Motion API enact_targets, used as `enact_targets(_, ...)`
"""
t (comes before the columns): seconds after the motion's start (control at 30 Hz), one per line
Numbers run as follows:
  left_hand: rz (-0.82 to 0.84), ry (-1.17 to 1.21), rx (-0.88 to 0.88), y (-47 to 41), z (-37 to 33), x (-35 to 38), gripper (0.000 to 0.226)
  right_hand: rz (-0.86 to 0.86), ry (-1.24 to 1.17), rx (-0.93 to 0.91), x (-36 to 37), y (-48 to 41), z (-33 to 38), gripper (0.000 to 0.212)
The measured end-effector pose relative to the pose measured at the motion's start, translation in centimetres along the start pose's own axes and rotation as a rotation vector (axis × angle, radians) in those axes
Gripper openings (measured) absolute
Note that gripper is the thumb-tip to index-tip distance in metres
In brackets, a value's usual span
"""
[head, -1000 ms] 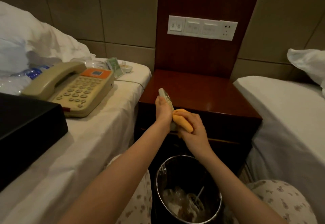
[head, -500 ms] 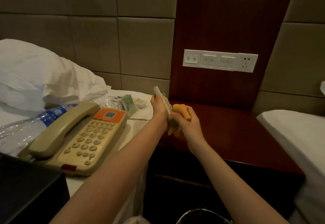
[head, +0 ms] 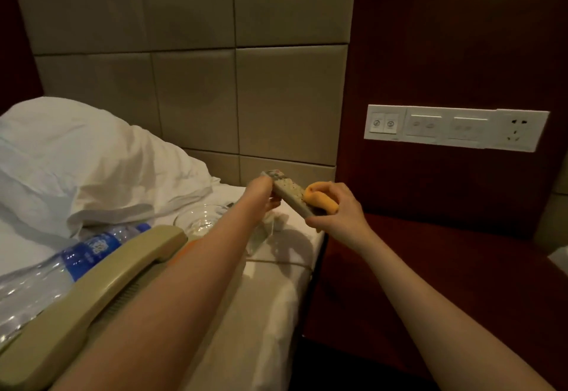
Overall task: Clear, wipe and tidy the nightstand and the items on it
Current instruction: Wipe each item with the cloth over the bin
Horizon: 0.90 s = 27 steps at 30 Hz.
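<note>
The person is holding the remote control [head: 287,191] in the air above the corner of the bed [head: 270,304], just at 9 o'clock of the nightstand [head: 445,274]. The left hand [head: 261,194] is gripping the remote's 10 o'clock end with curled fingers. The right hand [head: 341,211] is pinching a bunched orange cloth [head: 321,200] and pressing it against the 4 o'clock end.

Clearing appears done: the surface is showing only bare dark wood, while the telephone [head: 92,286], water bottle [head: 83,250] and glass dish [head: 201,221] are lying on the bed at 8 o'clock of the hands. Whether the surface itself has been wiped cannot be told. Item wiping is under way with 1 item; the other 3 are probably waiting, and everything is yet to go back.

For room, open wood is lying at 4 o'clock of the hands, bounded behind by the wall panel carrying the switch plate [head: 455,128]. The glass dish is sitting close under the left wrist, and a cord [head: 278,263] is crossing the bed corner at 6 o'clock, so a low sweep leftward is looking risky.
</note>
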<state>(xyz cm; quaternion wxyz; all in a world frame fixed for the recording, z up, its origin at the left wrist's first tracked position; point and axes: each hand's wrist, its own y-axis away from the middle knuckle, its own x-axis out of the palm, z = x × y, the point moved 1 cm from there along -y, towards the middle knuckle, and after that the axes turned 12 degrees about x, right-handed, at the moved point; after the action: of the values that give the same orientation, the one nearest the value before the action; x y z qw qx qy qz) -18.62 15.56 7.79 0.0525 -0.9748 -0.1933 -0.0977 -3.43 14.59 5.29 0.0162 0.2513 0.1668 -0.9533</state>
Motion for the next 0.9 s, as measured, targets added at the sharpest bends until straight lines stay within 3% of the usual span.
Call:
enact_targets(0.13, -0.034, -0.261, 0.066, -4.7, -0.8, -1.3, 0.019, 0.042, 0.06, -0.085, 1.3, -3.9, -0.7, 0.043)
enact_targets(0.4, 0.222, -1.052, 0.072, -9.4, -1.4, -2.6, 0.033, 0.048, 0.069, -0.122, 4.2, -10.2, -2.5, 0.042)
enact_targets(0.6, 0.36, -1.337, -0.006, -9.9, 0.6, -2.5, 0.039, 0.1, 0.126, -0.142, 7.5, -11.2, -5.0, 0.036)
enact_targets(0.77, 0.339, -1.481, -0.035, -10.0, 1.2, -2.8, 0.039, 0.202, 0.131, -0.057, 7.4, -11.6, -4.8, 0.031)
enact_targets(0.9, 0.368, -1.623, -0.076, -8.7, 0.1, -3.3, 0.046, -0.055, -0.11, 0.061, 5.2, -10.9, -2.9, 0.012)
